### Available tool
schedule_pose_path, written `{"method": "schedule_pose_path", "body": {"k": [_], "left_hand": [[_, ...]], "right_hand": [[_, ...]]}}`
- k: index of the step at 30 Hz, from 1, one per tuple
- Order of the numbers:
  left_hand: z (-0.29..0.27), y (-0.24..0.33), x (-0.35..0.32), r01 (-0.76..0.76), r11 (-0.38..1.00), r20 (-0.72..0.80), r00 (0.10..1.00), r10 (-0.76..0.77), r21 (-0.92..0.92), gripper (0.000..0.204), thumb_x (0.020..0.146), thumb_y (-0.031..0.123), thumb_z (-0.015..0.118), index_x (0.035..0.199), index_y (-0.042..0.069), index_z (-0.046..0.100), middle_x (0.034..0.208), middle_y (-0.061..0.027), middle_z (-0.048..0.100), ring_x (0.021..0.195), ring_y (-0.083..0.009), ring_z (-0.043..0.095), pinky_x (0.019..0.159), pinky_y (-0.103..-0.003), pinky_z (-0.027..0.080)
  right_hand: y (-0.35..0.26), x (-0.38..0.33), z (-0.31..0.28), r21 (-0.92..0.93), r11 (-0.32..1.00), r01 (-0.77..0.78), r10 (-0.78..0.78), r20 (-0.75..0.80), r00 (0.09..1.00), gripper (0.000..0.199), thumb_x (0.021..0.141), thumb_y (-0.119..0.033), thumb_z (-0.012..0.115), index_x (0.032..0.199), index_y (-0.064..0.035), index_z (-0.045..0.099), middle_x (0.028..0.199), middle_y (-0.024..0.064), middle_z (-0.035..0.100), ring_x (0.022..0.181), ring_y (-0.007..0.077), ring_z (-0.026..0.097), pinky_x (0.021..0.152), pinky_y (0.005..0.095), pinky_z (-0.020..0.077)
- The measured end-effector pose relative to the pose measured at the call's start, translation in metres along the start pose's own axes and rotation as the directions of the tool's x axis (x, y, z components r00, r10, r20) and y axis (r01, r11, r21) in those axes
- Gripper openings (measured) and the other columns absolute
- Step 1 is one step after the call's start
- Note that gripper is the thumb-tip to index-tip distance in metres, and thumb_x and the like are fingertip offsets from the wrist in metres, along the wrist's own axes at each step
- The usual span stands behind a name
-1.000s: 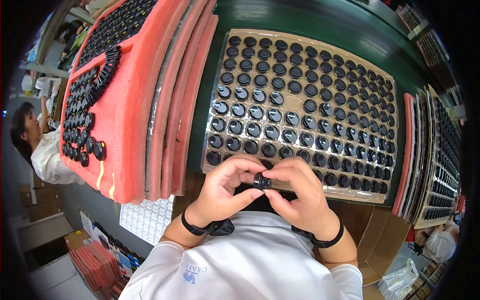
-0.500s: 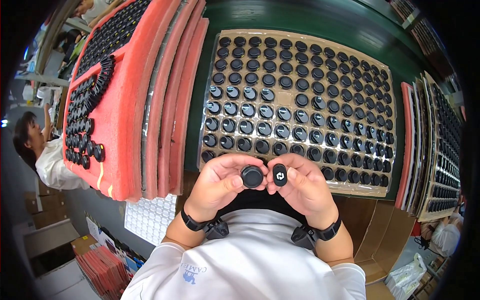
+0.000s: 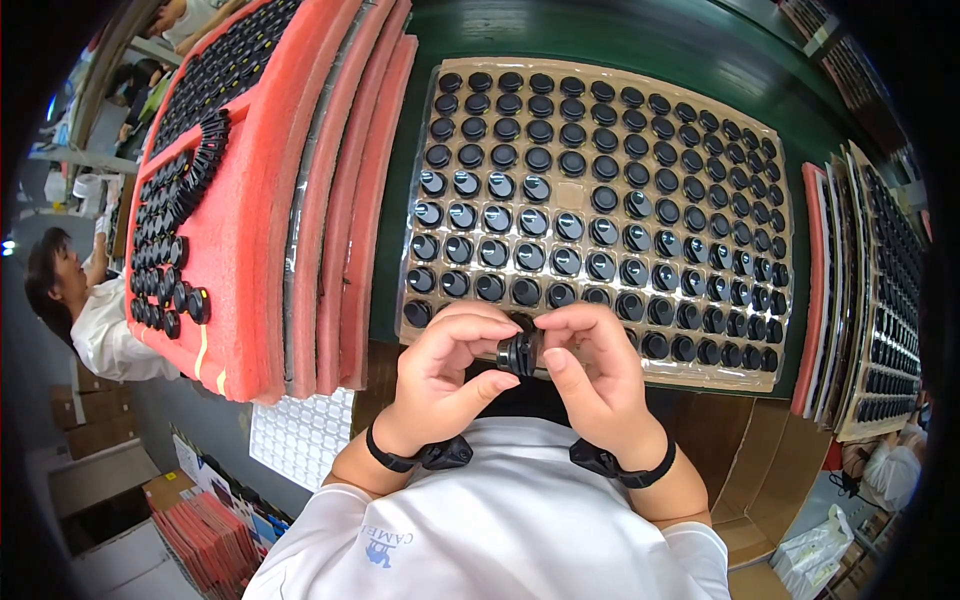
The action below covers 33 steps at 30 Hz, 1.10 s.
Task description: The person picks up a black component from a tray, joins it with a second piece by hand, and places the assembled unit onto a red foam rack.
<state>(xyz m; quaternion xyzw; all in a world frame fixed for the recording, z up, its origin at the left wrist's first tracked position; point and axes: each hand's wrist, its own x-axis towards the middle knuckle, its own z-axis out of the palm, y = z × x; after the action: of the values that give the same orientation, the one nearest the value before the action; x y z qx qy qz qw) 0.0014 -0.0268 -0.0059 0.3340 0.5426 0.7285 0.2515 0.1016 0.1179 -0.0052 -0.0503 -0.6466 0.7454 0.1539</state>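
My left hand (image 3: 450,375) and my right hand (image 3: 595,375) meet just in front of my chest, at the near edge of a clear tray (image 3: 600,75). Between their fingertips they pinch two small round black parts (image 3: 518,354), pressed face to face and seen edge-on. The tray lies on a brown cardboard sheet and holds many rows of the same black round parts (image 3: 530,220), each in its own pocket; one pocket near the middle is bare. Both wrists wear black bands.
A stack of red foam trays (image 3: 265,240) leans at my left, its top one carrying more black parts. More filled trays (image 3: 880,300) stand on edge at the right. A green tabletop (image 3: 640,35) lies beyond. Another person (image 3: 85,310) sits at far left.
Half a second ago each hand held one part apart, faces toward me. Now the hands have come together and the two parts are pressed against each other, edge-on.
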Motion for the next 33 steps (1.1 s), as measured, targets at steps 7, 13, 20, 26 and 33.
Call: {"method": "schedule_pose_path", "body": {"k": [7, 13, 20, 26, 33], "left_hand": [[-0.003, 0.0, -0.003, -0.129, 0.979, 0.062, 0.991, 0.121, 0.158, 0.038, 0.077, 0.006, 0.071, 0.109, -0.005, 0.053, 0.108, -0.0155, 0.05, 0.101, -0.0225, 0.052, 0.088, -0.032, 0.045], [-0.005, 0.001, -0.006, -0.099, 0.985, 0.045, 0.995, 0.093, 0.142, 0.038, 0.076, 0.006, 0.072, 0.108, -0.005, 0.054, 0.108, -0.0164, 0.051, 0.1, -0.0233, 0.053, 0.088, -0.033, 0.044], [-0.006, 0.002, -0.002, -0.149, 0.975, 0.069, 0.988, 0.139, 0.165, 0.038, 0.075, 0.005, 0.072, 0.107, -0.005, 0.055, 0.107, -0.0164, 0.052, 0.098, -0.0236, 0.054, 0.088, -0.033, 0.044], [-0.003, 0.0, -0.005, -0.128, 0.982, 0.033, 0.992, 0.125, 0.139, 0.038, 0.075, 0.004, 0.073, 0.107, -0.005, 0.055, 0.107, -0.0168, 0.052, 0.097, -0.0236, 0.055, 0.087, -0.033, 0.044], [-0.008, 0.003, -0.004, -0.146, 0.969, 0.094, 0.987, 0.13, 0.199, 0.039, 0.075, 0.003, 0.072, 0.108, -0.005, 0.054, 0.108, -0.0171, 0.051, 0.098, -0.0234, 0.054, 0.088, -0.033, 0.044]], "right_hand": [[0.009, 0.005, 0.013, 0.081, 0.995, 0.052, -0.052, -0.001, 0.999, 0.025, 0.089, -0.009, 0.055, 0.11, -0.0006, 0.044, 0.085, 0.0024, 0.049, 0.072, 0.0088, 0.044, 0.069, 0.0224, 0.0386], [0.008, 0.006, 0.013, 0.231, 0.972, -0.047, 0.041, 0.029, 0.999, 0.021, 0.09, -0.009, 0.051, 0.108, -0.0005, 0.044, 0.089, 0.0031, 0.048, 0.074, 0.008, 0.043, 0.068, 0.0214, 0.0365], [0.004, 0.006, 0.012, 0.288, 0.956, -0.047, 0.05, -0.002, 0.999, 0.021, 0.093, -0.016, 0.046, 0.107, -0.0006, 0.045, 0.089, 0.0039, 0.049, 0.071, 0.008, 0.044, 0.065, 0.022, 0.0377], [-0.001, 0.008, 0.015, 0.351, 0.936, -0.017, 0.025, -0.018, 1.0, 0.02, 0.093, -0.015, 0.045, 0.105, -0.0001, 0.045, 0.091, 0.005, 0.049, 0.073, 0.0082, 0.045, 0.064, 0.0232, 0.0389], [0.002, 0.009, 0.014, 0.146, 0.989, 0.004, -0.008, 0.022, 1.0, 0.024, 0.094, -0.021, 0.046, 0.106, -0.0005, 0.045, 0.086, 0.0039, 0.049, 0.071, 0.0086, 0.044, 0.064, 0.0223, 0.0383]]}}
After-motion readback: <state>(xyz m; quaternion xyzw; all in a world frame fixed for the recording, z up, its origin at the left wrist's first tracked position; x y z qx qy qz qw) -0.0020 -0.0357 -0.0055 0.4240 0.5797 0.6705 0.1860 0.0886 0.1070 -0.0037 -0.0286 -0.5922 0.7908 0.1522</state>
